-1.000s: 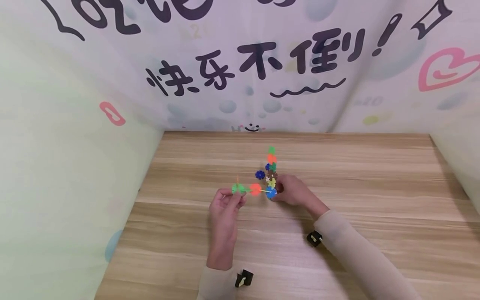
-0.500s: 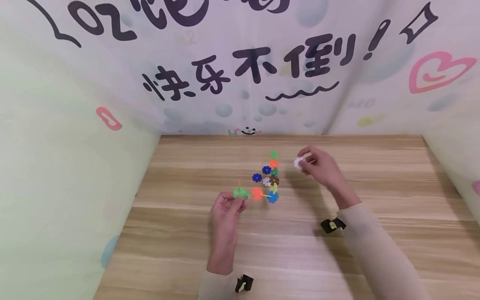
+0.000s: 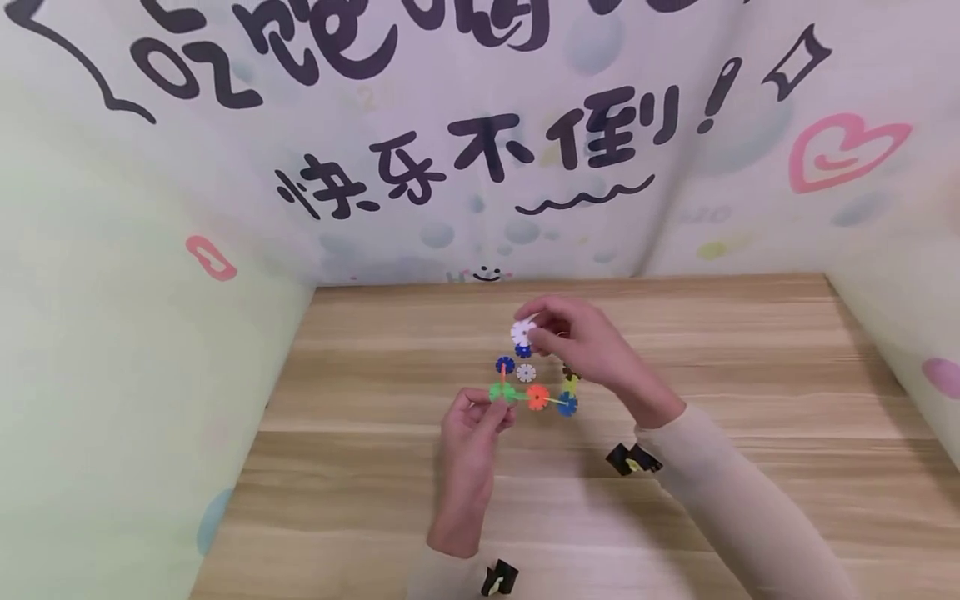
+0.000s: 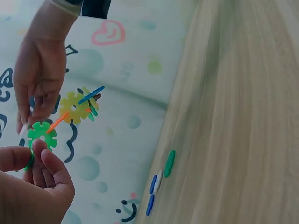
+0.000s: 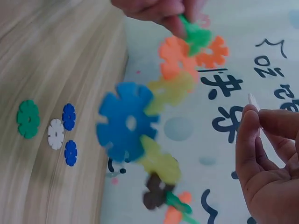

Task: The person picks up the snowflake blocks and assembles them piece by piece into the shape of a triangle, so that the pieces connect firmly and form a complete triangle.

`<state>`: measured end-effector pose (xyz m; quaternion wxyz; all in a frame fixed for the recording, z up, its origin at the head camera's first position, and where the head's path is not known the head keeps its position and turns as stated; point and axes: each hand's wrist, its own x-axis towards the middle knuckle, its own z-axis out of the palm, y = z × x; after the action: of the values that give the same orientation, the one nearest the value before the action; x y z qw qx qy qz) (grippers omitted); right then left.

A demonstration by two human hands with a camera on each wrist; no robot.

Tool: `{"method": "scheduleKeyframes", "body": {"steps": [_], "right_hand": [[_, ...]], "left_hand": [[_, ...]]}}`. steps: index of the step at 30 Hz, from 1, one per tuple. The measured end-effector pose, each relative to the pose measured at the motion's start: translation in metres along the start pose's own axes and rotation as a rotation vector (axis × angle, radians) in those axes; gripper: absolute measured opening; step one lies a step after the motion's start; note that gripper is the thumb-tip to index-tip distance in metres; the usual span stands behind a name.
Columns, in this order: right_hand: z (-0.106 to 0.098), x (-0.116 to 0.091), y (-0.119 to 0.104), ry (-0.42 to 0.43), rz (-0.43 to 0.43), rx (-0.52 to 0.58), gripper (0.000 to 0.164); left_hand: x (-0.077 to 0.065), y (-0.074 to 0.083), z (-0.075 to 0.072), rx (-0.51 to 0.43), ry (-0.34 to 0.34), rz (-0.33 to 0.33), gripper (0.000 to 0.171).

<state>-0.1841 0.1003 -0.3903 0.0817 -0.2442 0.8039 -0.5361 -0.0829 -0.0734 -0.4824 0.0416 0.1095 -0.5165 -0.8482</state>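
Note:
Thumb and fingertips of my left hand [image 3: 472, 442] pinch a green snowflake disc [image 3: 497, 393], one end of a linked chain held up off the table. An orange disc [image 3: 537, 398] and a blue disc [image 3: 567, 405] follow to the right, joined by yellow ones. Past the blue disc [image 5: 111, 128] the chain bends away through yellow, brown, green and orange pieces, partly hidden behind my right hand [image 3: 592, 346] in the head view. That hand pinches a loose white snowflake disc [image 3: 522, 334] above and beyond the chain's green end.
On the wooden table [image 3: 360, 483] lie two dark blue discs [image 5: 68, 116], a white disc [image 5: 55, 134] and a green disc [image 5: 28, 119]. A printed cloth wall [image 3: 420, 242] stands along the back edge, with pale walls at both sides.
My right hand left the chain's blue disc, appeared out to the right with a white disc, then swung left toward the green end. The left hand keeps its pinch, shifting slightly right in view.

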Motion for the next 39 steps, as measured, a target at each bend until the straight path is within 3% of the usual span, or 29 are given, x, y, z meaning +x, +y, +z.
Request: {"method": "scheduleKeyframes", "body": {"steps": [5,12,22,39], "right_hand": [[0.014,0.001,0.006,-0.049,0.052,-0.034,0.021],[0.015,-0.001,0.014,-0.092,0.039,-0.067,0.019],[0.014,0.001,0.013,-0.069,0.030,-0.116,0.019],[0.014,-0.002,0.014,-0.056,0.045,-0.105,0.025]], "left_hand": [[-0.004,-0.002,0.004,-0.028,-0.010,-0.011,0.013],[-0.005,-0.003,0.008,-0.037,-0.025,0.019,0.012],[-0.001,0.000,0.008,-0.053,-0.015,-0.015,0.011],[0.001,0.003,0.008,-0.074,-0.014,-0.045,0.011]]}}
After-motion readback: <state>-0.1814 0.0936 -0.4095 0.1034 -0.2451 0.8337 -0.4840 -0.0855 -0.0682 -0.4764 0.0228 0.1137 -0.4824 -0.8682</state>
